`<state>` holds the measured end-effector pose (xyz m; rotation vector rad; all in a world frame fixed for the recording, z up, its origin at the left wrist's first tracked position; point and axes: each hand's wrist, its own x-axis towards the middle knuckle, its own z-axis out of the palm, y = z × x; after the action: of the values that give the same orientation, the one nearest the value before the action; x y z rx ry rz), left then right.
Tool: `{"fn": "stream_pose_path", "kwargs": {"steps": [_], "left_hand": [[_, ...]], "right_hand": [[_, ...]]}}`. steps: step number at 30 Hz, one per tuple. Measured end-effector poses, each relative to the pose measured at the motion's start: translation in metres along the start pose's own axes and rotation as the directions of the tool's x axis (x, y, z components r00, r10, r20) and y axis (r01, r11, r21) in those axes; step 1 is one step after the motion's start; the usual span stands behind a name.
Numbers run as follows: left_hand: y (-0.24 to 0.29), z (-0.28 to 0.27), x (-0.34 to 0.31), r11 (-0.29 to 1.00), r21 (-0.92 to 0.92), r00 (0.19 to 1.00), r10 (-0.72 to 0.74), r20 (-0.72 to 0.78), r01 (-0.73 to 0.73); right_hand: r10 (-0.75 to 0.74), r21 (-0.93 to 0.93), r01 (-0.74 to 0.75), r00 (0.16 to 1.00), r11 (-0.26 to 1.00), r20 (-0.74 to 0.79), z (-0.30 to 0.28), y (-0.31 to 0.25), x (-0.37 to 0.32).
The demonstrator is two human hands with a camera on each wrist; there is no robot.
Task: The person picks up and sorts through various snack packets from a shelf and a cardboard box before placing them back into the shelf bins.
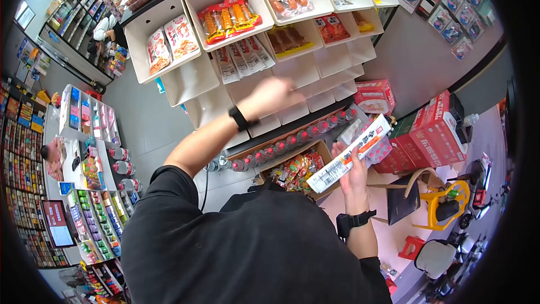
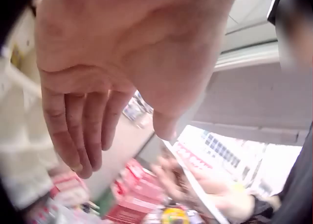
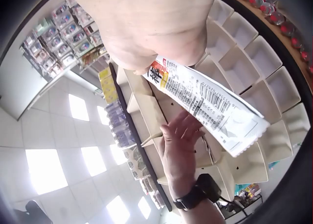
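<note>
My right hand [image 1: 353, 177] grips a long white snack packet [image 1: 351, 155] with orange and black print, held out above the low boxes. In the right wrist view the packet's back [image 3: 210, 101], with its barcode, slants out from under the hand. My left hand [image 1: 273, 98] reaches over the lower shelf bins, blurred in the head view. Its fingers [image 2: 93, 121] hang loosely extended with nothing held in the left wrist view. Beyond the thumb there, the edge of the packet [image 2: 195, 185] shows in the right hand. Similar white packets [image 1: 242, 59] lie in a second-row bin.
Tiered cream bins [image 1: 191, 84] hold bagged sausages [image 1: 287, 0] and other snacks in the upper rows. Below them stands a row of red-capped bottles [image 1: 292, 141]. A carton of small wrapped snacks [image 1: 298, 171] is on the floor. Red boxes [image 1: 427, 135] stand at the right.
</note>
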<state>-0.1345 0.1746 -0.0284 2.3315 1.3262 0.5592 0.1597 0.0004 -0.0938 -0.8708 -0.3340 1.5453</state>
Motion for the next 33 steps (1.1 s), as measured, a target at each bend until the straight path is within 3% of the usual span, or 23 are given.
{"fn": "stream_pose_path", "kwargs": {"steps": [2, 4, 8, 11, 13, 14, 18, 21, 25, 26, 27, 30, 33], "left_hand": [[0.046, 0.030, -0.026, 0.934, -0.353, 0.941, 0.162, 0.298, -0.049], [0.086, 0.046, -0.049, 0.895, -0.445, 0.912, 0.165, 0.376, 0.021], [0.101, 0.076, -0.072, 0.923, -0.383, 0.987, 0.085, 0.134, -0.027], [0.101, 0.071, -0.081, 0.876, -0.471, 0.979, -0.003, 0.205, 0.102], [0.097, 0.066, -0.084, 0.860, -0.495, 0.976, -0.014, 0.218, 0.123], [0.096, 0.064, -0.086, 0.845, -0.516, 0.973, -0.020, 0.232, 0.141], [0.091, 0.068, -0.092, 0.857, -0.509, 0.989, -0.007, 0.146, 0.081], [0.092, 0.063, -0.095, 0.932, -0.356, 0.995, -0.034, 0.097, 0.066], [0.080, 0.050, -0.094, 0.902, -0.418, 0.994, -0.099, 0.053, 0.112], [0.068, 0.048, -0.092, 0.895, -0.416, 0.987, -0.145, 0.067, 0.160], [0.054, 0.041, -0.090, 0.898, -0.391, 0.979, -0.185, 0.081, 0.203], [-0.011, 0.021, -0.080, 0.934, -0.216, 0.929, -0.325, -0.178, 0.285], [-0.073, -0.017, -0.054, 0.881, -0.095, 0.824, -0.467, -0.320, 0.463]], "right_hand": [[-0.006, 0.011, 0.005, 0.997, 1.000, 0.077, 0.012, 0.003, 0.012], [-0.019, 0.037, 0.014, 0.988, 0.999, 0.152, 0.029, 0.003, 0.015], [-0.077, -0.107, 0.096, 0.983, 0.990, 0.168, 0.042, 0.008, 0.019], [-0.047, -0.148, 0.071, 0.986, 0.986, 0.158, 0.045, 0.010, 0.016], [0.051, 0.028, -0.057, 0.983, 0.998, 0.176, 0.049, 0.010, 0.011], [0.081, 0.031, -0.088, 0.981, 0.996, 0.178, 0.049, 0.010, 0.010], [0.063, -0.084, -0.050, 0.985, 0.995, 0.162, 0.037, 0.018, 0.010], [0.011, -0.034, -0.008, 0.998, 0.999, 0.068, 0.035, 0.023, 0.008], [0.031, 0.024, -0.032, 0.999, 0.999, 0.007, 0.020, 0.023, 0.014], [0.125, -0.008, -0.125, 0.992, 0.992, 0.007, 0.015, 0.017, 0.011], [0.121, -0.006, -0.121, 0.993, 0.993, 0.006, 0.012, 0.013, 0.010], [0.116, 0.013, -0.115, 0.991, 0.993, -0.061, -0.001, 0.005, 0.009], [0.103, -0.004, -0.104, 0.990, 0.995, -0.099, -0.010, -0.001, 0.005]]}}
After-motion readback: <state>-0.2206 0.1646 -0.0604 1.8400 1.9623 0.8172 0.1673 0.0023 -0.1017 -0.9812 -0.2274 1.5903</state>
